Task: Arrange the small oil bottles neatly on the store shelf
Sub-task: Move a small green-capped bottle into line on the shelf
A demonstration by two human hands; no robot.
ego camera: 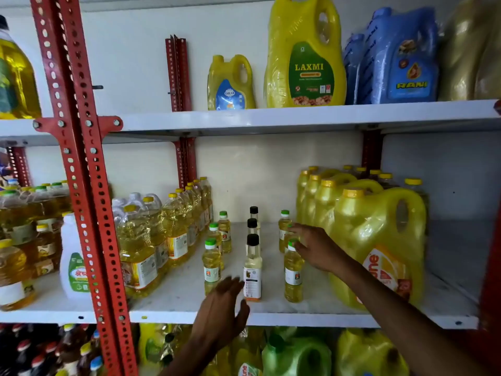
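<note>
Right hand point(315, 249) reaching in from the right, fingers point(297, 244) loosely curled and resting on the green caps of the right row of small oil bottles point(293, 270); whether pinching a cap or merely touching, cannot tell, since the palm hides the contact. Left hand point(221, 312) raised flat and blurred, fingers point(230, 284) held together and extended, holding nothing, just in front of the black-capped front bottle point(252, 270). Taking that black-capped bottle as the landmark: behind it, two more black caps in a straight file; to its left, a file of three green-capped small bottles point(212, 264); to its right, the row under the right hand, with a gap of bare white shelf point(271, 312) on either side. Further left of the landmark, large clear oil bottles point(141, 251); further right, the big yellow jugs point(379, 240), just beside the right forearm. Risks, as a judgement: tall, narrow bottles, top-heavy when pushed at the cap, so a nudge from above likely to tip the right front one toward the landmark and topple the files like dominoes. A fast left palm, sweeping in, liable to clip the landmark off the shelf edge.
</note>
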